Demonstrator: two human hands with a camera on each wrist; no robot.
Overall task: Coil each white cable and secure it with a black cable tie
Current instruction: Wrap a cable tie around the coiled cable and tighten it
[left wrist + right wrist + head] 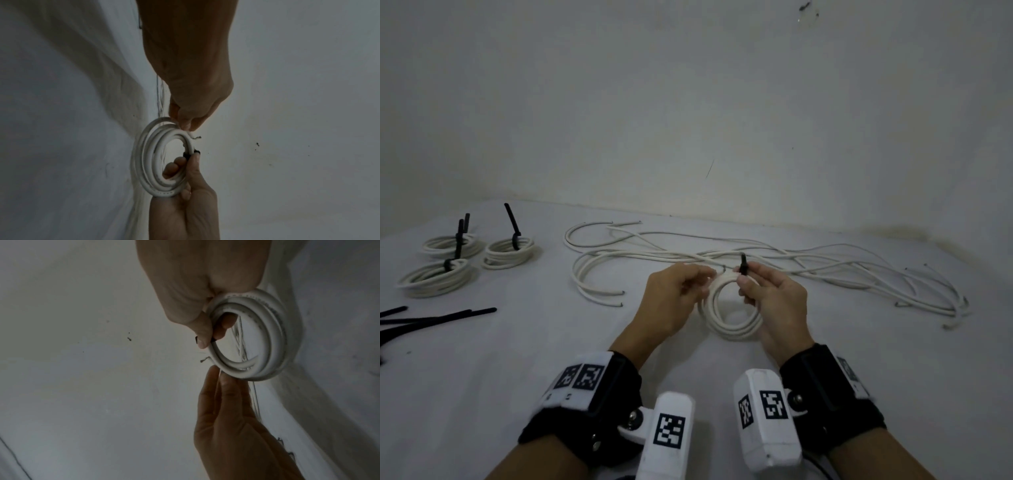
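You are sitting in what looks like a plain room in a home, not a fitted workshop. A white sheet (825, 394) is covering the surface you are working on, wrinkling slightly. Right behind the sheet a bare, scuffed wall (619, 102) is rising, showing dark marks and a hairline crack.
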